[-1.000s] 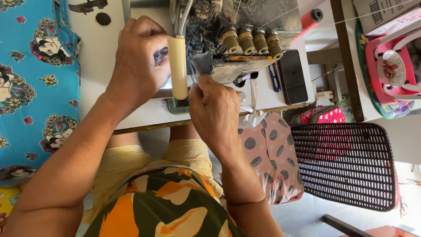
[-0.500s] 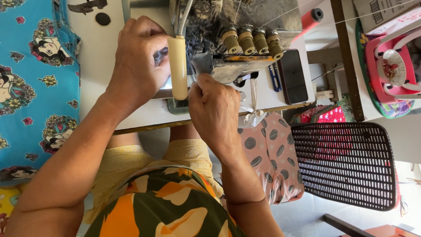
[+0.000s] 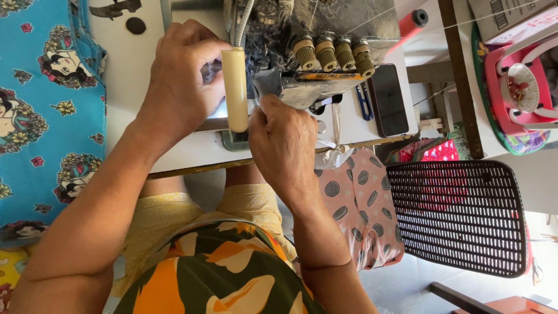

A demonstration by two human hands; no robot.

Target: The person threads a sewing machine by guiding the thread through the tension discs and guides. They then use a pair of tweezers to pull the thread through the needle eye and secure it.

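Note:
A dusty grey overlock sewing machine [image 3: 325, 52] with several tan tension knobs stands on a white table [image 3: 133, 87]. My left hand [image 3: 183, 81] rests on the table at the machine's left side, fingers curled beside a cream tube-shaped lamp [image 3: 235, 87]. My right hand [image 3: 285, 142] is pressed against the front of the machine, under the knobs, fingers pinched together near the needle area. What the fingertips hold is hidden.
Blue printed fabric [image 3: 40, 116] hangs at the left. A black phone [image 3: 388, 99] and blue snips [image 3: 363, 102] lie at the table's right end. Pink dotted cloth [image 3: 360, 203] and a black perforated basket [image 3: 459, 215] sit to the right. A red thread cone [image 3: 407, 26] stands behind.

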